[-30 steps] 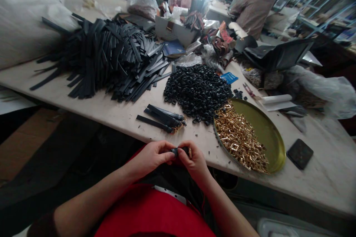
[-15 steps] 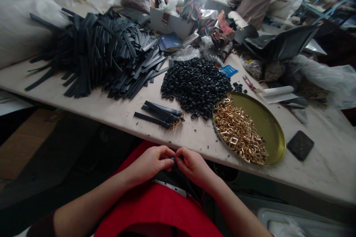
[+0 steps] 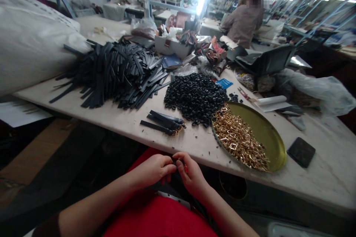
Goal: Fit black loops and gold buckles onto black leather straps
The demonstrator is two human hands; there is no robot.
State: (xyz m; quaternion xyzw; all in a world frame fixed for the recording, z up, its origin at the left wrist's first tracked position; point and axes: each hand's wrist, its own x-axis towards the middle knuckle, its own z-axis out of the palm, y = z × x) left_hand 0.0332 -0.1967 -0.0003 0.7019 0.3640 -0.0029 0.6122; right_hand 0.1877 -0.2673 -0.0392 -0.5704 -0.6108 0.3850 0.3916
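My left hand (image 3: pixel 160 169) and my right hand (image 3: pixel 189 174) meet just off the table's front edge, over my lap. Both have their fingers curled in a pinch, with the tips almost touching. A bit of something dark shows between them, too small to name. In the right palm a small red object (image 3: pixel 185 169) peeks out; most of it is hidden by the fingers. On the table ahead lie several black straps (image 3: pixel 161 121) with gold buckles (image 3: pixel 178 130) at one end.
A heap of black strips (image 3: pixel 119 70) covers the table's left. Black loops (image 3: pixel 194 98) are piled mid-table beside a round gold tray (image 3: pixel 274 140) of gold buckles (image 3: pixel 239 137). A dark flat pad (image 3: pixel 301 152) lies at right; scissors (image 3: pixel 244 93) lie behind. A person (image 3: pixel 243 22) stands beyond.
My view has tilted up, showing more of the room. The hands remain together; the right fingers have shifted and the fingertips look slightly changed. The things on the table have stayed put.
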